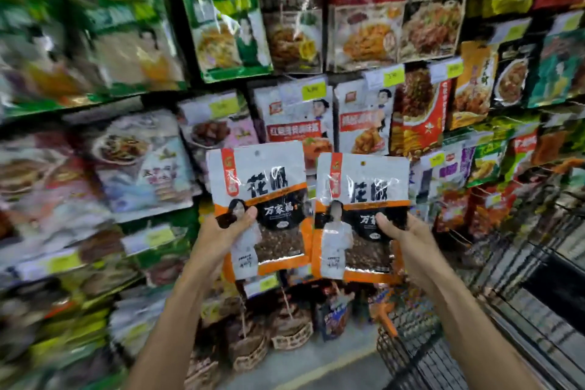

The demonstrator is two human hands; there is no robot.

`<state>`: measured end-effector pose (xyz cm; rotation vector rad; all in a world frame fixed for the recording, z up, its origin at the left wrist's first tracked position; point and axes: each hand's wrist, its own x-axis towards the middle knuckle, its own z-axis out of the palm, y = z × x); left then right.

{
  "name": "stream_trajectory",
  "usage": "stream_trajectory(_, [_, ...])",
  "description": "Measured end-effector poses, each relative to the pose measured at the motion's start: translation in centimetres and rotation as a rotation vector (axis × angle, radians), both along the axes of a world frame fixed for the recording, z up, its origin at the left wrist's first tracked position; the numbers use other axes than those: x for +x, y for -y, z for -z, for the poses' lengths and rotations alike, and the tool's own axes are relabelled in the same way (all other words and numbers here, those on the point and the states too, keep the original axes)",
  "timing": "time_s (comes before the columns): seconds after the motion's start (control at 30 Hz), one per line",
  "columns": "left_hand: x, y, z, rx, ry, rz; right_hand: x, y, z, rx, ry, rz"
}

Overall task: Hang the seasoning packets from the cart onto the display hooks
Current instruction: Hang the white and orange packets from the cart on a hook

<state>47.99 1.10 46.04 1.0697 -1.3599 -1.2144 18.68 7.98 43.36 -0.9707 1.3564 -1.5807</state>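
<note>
Two seasoning packets held up before a crowded display wall.
The display wall of hanging packets fills the view from 9 through 12 to 3 o'clock, and the wire cart sits at 4 o'clock. At centre, the left packet stands upright just beside the right packet, at its 9 o'clock. The left hand grips the left packet at its 8 o'clock edge. The right hand grips the right packet at its 4 o'clock edge, thumbs in front.

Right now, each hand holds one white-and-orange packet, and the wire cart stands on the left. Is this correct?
One thing is wrong: the head view shows the wire cart on the right. Left hand holds the left packet, right hand the right packet.
</note>
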Motion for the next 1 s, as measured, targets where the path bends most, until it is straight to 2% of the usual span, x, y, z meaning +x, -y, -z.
stream_trajectory(0.2, [14.0,-3.2,-3.5,-0.128,0.000,-0.162,12.7,2.9,-3.2,-0.131,-0.134,-0.197])
stream_trajectory(0.3, [21.8,-5.4,-4.8,-0.155,-0.010,-0.274,20.6,3.3,-4.0,-0.171,-0.130,-0.319])
stream_trajectory(0.53, [38.5,-9.8,-6.3,-0.236,0.089,-0.398,38.6,3.1,-4.7,-0.218,-0.061,-0.446])
stream_trajectory(0.77, [49.2,-11.8,-7.2,-0.254,0.046,-0.484,50.0,2.5,-6.1,-0.218,-0.055,-0.549])
stream_trajectory(1.0, [54.7,-12.1,-7.6,-0.301,0.082,-0.598,56.7,4.9,-5.5,-0.172,-0.097,-0.558])
